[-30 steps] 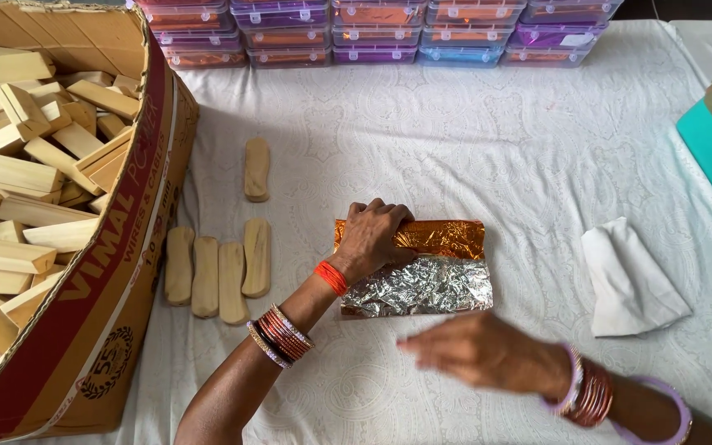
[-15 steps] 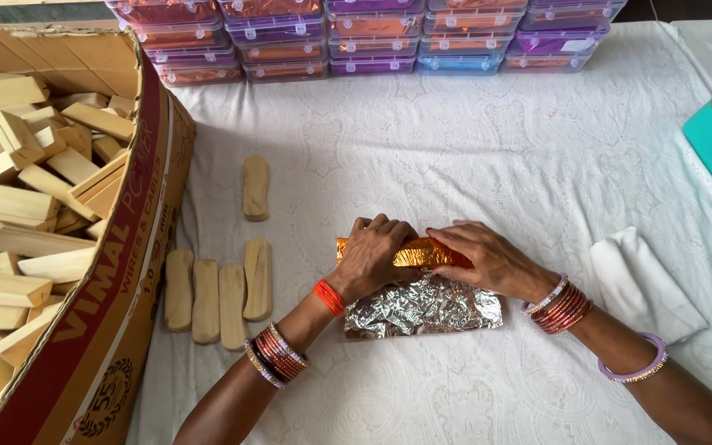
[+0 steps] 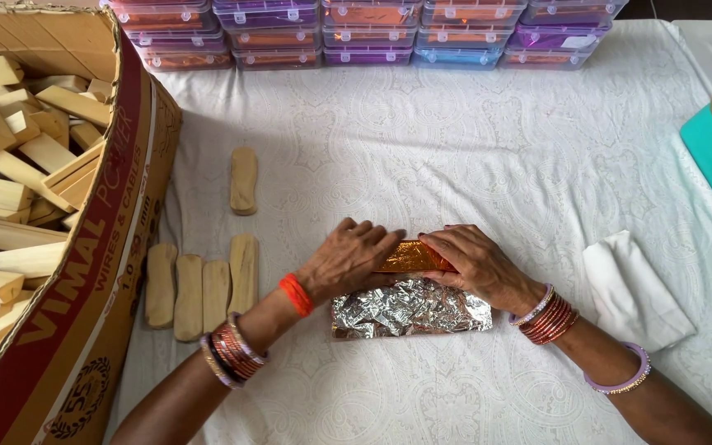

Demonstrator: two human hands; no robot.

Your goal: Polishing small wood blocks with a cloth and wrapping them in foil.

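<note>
Left hand (image 3: 348, 259) and right hand (image 3: 475, 264) pressed together on crinkled orange-and-silver foil sheet (image 3: 409, 305), mid-surface, folding it over something hidden.

Half-rolled orange-silver foil sheet (image 3: 409, 305)

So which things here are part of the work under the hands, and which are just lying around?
In use: left hand, right hand, foil sheet, orange-wrapped piece.

Lying about: loose wooden pieces, cardboard box of wooden blocks, stacked plastic boxes, folded white cloth.
</note>
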